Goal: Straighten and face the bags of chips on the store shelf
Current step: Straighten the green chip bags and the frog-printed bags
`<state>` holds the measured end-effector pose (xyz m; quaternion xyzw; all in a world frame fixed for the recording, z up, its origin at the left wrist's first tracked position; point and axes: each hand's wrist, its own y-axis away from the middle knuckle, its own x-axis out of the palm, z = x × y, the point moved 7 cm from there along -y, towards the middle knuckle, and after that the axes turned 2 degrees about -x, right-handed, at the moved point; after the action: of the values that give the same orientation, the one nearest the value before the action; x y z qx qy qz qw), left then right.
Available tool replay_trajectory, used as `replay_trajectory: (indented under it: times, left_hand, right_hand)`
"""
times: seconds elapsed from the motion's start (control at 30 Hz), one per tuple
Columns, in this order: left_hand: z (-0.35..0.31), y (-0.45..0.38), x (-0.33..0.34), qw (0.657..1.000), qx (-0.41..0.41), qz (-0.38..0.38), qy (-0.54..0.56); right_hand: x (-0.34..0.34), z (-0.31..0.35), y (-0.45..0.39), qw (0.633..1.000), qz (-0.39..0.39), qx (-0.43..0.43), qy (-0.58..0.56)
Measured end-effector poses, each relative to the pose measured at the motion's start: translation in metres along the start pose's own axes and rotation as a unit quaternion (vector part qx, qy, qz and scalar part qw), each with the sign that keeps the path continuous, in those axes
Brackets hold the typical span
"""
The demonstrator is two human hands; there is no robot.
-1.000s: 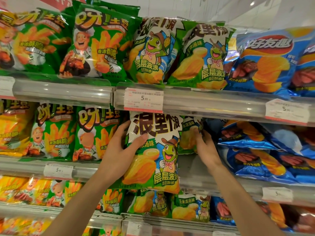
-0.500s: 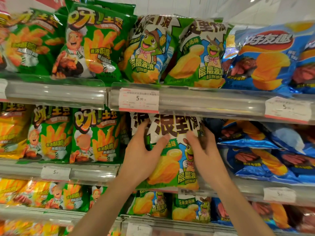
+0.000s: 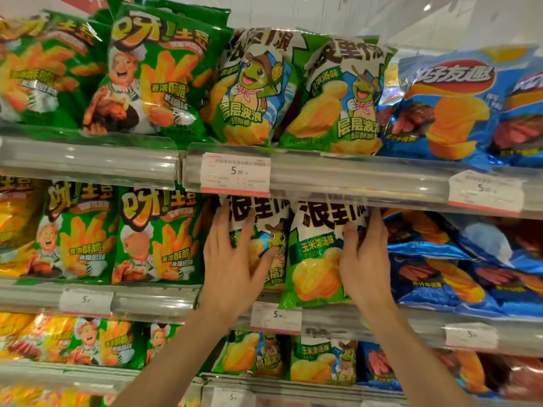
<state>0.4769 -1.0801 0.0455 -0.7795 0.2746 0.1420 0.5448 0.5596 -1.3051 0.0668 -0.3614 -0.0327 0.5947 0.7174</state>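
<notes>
left hand [image 3: 232, 268] flat on left frog chip bag [image 3: 264, 245], right hand [image 3: 364, 259] gripping right frog chip bag [image 3: 314, 259] edge, middle shelf [image 3: 152, 301]

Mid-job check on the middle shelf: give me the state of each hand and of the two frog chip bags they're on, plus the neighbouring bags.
left hand: fingers flat, pressing the left frog bag.
right hand: fingers curled round the right frog bag's edge.
left frog bag: upright, front out, partly covered.
right frog bag: upright, front out.
green fries bags: upright, faced.
blue bags: lying tilted, untidy.
</notes>
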Motion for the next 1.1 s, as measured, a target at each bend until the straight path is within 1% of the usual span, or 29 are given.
replay_trajectory:
  times: [0.07, 0.1, 0.2, 0.23, 0.37, 0.43, 0.53, 0.63, 0.93, 1.03, 1.1]
  left_hand:
    - [0.006, 0.002, 0.004, 1.000, 0.003, -0.006, 0.010]
    - [0.009, 0.002, 0.006, 1.000, -0.001, -0.003, 0.020]
    - [0.010, 0.001, 0.007, 0.999, -0.016, 0.011, 0.048]
    - [0.010, 0.001, 0.007, 0.998, -0.012, 0.013, 0.054]
    - [0.014, -0.003, 0.005, 0.997, 0.012, 0.032, 0.070]
    - [0.016, -0.004, 0.005, 0.997, 0.014, 0.040, 0.067]
    - [0.016, -0.002, 0.006, 0.997, 0.015, 0.041, 0.069]
    - [0.016, 0.001, 0.008, 0.997, 0.014, 0.041, 0.071]
    - [0.017, -0.001, 0.011, 0.997, 0.005, 0.055, 0.048]
    - [0.018, -0.001, 0.007, 0.997, 0.009, 0.073, 0.033]
    - [0.018, 0.000, 0.002, 0.995, 0.021, 0.083, 0.042]
  right_hand:
    - [-0.006, 0.007, 0.010, 0.997, -0.026, -0.055, 0.045]
    - [-0.003, 0.010, 0.018, 0.995, -0.021, -0.070, 0.069]
    - [0.016, 0.010, 0.039, 0.987, 0.031, -0.080, 0.137]
    - [0.021, 0.009, 0.039, 0.986, 0.043, -0.078, 0.142]
    - [0.024, 0.005, 0.014, 0.991, 0.047, -0.073, 0.098]
    - [0.027, 0.002, 0.010, 0.989, 0.046, -0.082, 0.115]
    - [0.036, -0.007, 0.026, 0.982, 0.030, -0.093, 0.163]
    - [0.040, -0.014, 0.037, 0.979, 0.012, -0.109, 0.174]
    - [0.043, -0.011, 0.028, 0.976, 0.032, -0.088, 0.197]
    - [0.038, -0.008, 0.029, 0.982, 0.042, -0.071, 0.172]
    - [0.031, -0.007, 0.033, 0.988, 0.037, -0.061, 0.137]
